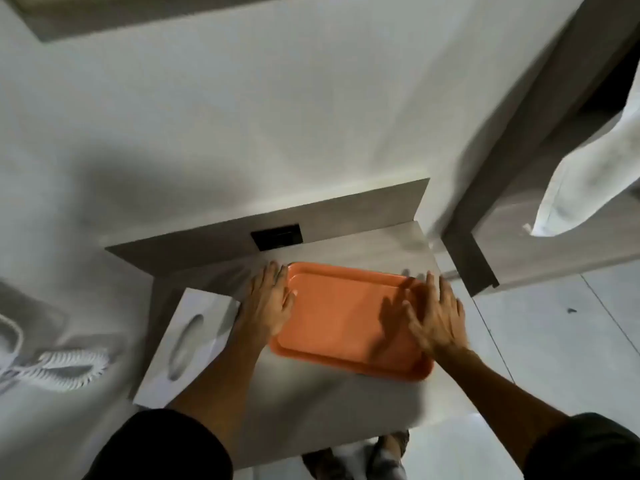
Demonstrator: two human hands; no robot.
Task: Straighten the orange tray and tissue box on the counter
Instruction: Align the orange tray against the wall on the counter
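Note:
An orange tray lies on the grey counter, turned a little clockwise, its right near corner close to the counter's right edge. My left hand rests flat on the tray's left rim, fingers spread. Over the tray's right end is my right hand, fingers apart, and whether it touches the tray I cannot tell. A white tissue box with an oval slot sits at the counter's left edge, skewed, beside my left forearm.
A low back panel with a dark socket plate runs behind the tray. A white coiled cord hangs at the left. A white cloth hangs by the wooden frame at right. Tiled floor and feet show below.

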